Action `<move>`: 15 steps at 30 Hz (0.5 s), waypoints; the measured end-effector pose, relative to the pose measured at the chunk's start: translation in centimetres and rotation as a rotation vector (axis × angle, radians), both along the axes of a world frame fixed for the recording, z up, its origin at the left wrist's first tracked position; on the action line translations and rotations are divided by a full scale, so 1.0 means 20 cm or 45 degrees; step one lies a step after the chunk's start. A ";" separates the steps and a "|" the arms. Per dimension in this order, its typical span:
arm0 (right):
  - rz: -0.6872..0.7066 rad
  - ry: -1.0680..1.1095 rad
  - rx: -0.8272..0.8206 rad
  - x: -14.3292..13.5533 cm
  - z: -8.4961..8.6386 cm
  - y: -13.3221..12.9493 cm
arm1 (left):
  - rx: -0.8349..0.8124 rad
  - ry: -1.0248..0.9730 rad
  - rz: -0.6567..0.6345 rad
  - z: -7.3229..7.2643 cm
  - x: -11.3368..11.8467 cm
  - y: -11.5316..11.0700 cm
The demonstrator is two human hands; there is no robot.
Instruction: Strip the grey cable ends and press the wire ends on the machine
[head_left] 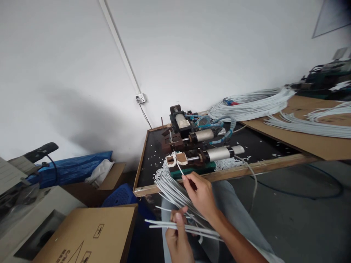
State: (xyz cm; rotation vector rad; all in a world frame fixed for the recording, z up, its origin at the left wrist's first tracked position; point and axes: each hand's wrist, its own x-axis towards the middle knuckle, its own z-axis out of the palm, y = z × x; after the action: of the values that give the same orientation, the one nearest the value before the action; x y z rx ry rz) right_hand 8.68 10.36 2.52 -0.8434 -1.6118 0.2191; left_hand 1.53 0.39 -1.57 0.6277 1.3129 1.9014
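My right hand (199, 192) pinches a thin white cable (180, 169) between thumb and fingertips. The cable's far end reaches into the clamp block (176, 159) of a small pneumatic press at the table's front edge. Lower down, my left hand (178, 233) is closed around a few white cables (159, 223), their ends sticking out to the left. A thick bundle of white cables (172, 188) hangs over the table edge and runs across my lap, partly hidden behind my right hand and forearm. Behind the clamp lie silver air cylinders (219, 153).
The dark table (145, 168) has a wooden rim and is littered with small white offcuts (227, 164). Coiled white cables (246, 106) lie at the back right on cardboard (290, 135). A cardboard box (90, 233) and a blue basket (120, 195) stand on the left.
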 end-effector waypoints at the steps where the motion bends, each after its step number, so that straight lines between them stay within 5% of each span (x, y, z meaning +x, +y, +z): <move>1: 0.007 0.006 0.008 0.00 0.00 0.00 | 0.000 0.001 0.005 0.00 0.00 0.00; 8: 0.200 -0.086 0.094 0.07 0.05 -0.10 | -0.020 -0.059 0.000 -0.03 -0.03 0.00; 12: 0.316 -0.548 -0.077 0.12 0.09 -0.12 | -0.026 -0.062 -0.054 -0.05 -0.04 -0.01; 15: 0.348 -0.632 -0.251 0.18 0.12 -0.11 | -0.024 -0.033 -0.062 -0.05 -0.04 -0.01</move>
State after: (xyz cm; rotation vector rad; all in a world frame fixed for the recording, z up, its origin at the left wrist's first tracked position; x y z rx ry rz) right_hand 12.26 8.16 4.90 -0.8685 -2.2021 0.3892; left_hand 0.68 0.27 -2.52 0.6182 1.2870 1.8502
